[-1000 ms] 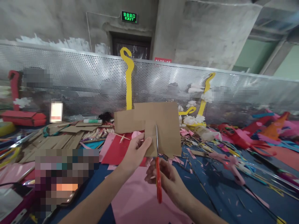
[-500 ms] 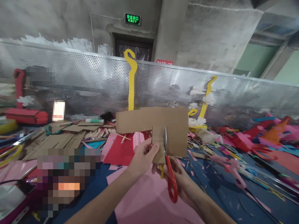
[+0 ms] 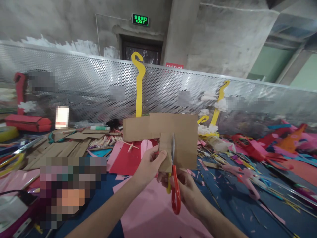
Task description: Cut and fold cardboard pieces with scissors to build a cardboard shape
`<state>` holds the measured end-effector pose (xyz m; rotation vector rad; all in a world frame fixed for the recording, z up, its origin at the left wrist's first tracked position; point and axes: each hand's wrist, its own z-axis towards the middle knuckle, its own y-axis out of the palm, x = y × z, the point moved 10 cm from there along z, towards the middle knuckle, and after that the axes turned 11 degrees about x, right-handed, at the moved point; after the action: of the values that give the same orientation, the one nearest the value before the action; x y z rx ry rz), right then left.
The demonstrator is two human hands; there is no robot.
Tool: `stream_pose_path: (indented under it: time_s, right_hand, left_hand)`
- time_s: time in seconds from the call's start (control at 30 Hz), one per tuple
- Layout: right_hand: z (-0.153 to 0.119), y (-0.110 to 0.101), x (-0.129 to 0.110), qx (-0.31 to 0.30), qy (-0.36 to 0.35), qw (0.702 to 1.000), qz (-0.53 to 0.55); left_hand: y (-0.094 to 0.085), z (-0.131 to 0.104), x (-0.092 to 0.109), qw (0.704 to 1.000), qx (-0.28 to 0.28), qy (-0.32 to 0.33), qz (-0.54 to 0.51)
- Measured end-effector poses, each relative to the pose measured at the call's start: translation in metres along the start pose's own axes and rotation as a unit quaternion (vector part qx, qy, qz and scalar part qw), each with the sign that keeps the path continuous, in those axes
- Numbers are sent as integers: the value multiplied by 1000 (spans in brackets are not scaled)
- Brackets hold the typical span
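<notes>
My left hand (image 3: 150, 164) pinches a brown piece of cardboard (image 3: 184, 138) by a narrow flap, thumb in front. The cardboard stands raised above the table, with a long arm reaching left at its top. Red-handled scissors (image 3: 176, 191) are in my right hand (image 3: 187, 188), pointing upward. Their blade lies along the flap's right edge, partway up the cardboard; the other blade is hidden behind it. A yellow inner part of the handles shows at my right fingers. Below both hands lies a large pink sheet (image 3: 158, 211).
Cardboard strips (image 3: 61, 152) and a glue stick (image 3: 100, 128) lie left. A pink glue gun (image 3: 244, 178) rests right among paper scraps. A tall yellow paper neck shape (image 3: 139, 89) stands before the perforated metal partition (image 3: 99, 79). Red and pink sheets (image 3: 125, 158) lie behind my left hand.
The cardboard, scissors and both hands have shifted slightly left. The scissors' red handle has swung a little nearer to the yellow one.
</notes>
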<state>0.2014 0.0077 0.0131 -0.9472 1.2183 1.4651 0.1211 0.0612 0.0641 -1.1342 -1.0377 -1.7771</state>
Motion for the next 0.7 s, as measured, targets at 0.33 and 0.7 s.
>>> stream_pose_path:
  time_s: [0.33,0.7]
  right_hand:
    - [-5,-3,14,18,45,999,19]
    - [-1,-20,38,113,88,988,57]
  left_hand:
    - [-2,-1,0,1000,14,18,13]
    - [-10,5,-7,999,23,18,42]
